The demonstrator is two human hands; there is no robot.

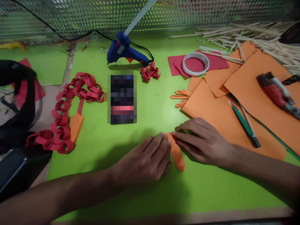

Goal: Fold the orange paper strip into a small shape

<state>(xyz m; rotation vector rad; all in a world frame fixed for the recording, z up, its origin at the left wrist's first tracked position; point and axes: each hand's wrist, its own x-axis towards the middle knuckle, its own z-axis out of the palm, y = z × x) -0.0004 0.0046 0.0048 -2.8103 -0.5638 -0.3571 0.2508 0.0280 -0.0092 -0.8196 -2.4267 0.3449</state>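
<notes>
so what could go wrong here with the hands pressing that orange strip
1. The left hand and right hand both press the small orange paper strip; uneven pressure might skew its fold or tear it.
2. The glue gun stands close to the red paper curls; a drip may stick to them.
3. The cutter lies beside the right forearm and could get bumped.
</notes>
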